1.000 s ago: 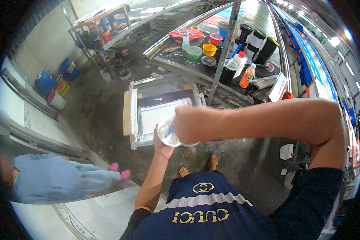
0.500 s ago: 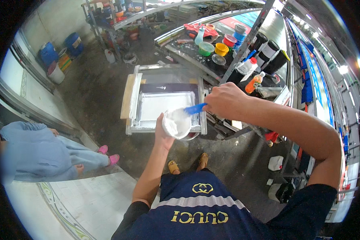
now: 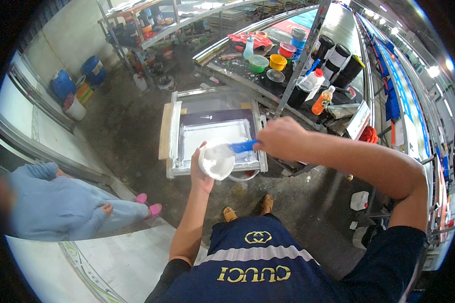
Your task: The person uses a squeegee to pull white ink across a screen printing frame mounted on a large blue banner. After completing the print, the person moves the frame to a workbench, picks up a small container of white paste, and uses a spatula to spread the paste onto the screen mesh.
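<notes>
My left hand [image 3: 202, 174] is closed round the side of a white tub [image 3: 218, 165], tilted so that the white paste inside it shows. In my right hand [image 3: 282, 135] is the handle of a blue spatula [image 3: 244, 146]; its far end is coated white and lies at the tub's mouth. Just beyond the tub, a screen printing frame [image 3: 175, 136] rests level, with a white rectangle in its middle and white smears along the edges. Under the frame's near edge part of a round container [image 3: 243, 176] shows.
To the right a dark worktable [image 3: 227, 65] holds a green tub [image 3: 258, 62], a yellow tub [image 3: 278, 61], an orange bottle [image 3: 322, 101] and several black canisters. A metal post [image 3: 304, 60] rises at its edge. On the left stands a person in light blue [image 3: 60, 202].
The tub and my left hand have shifted slightly left and down, and the spatula has dipped lower at the tub's mouth. The whole view has shifted a little.
</notes>
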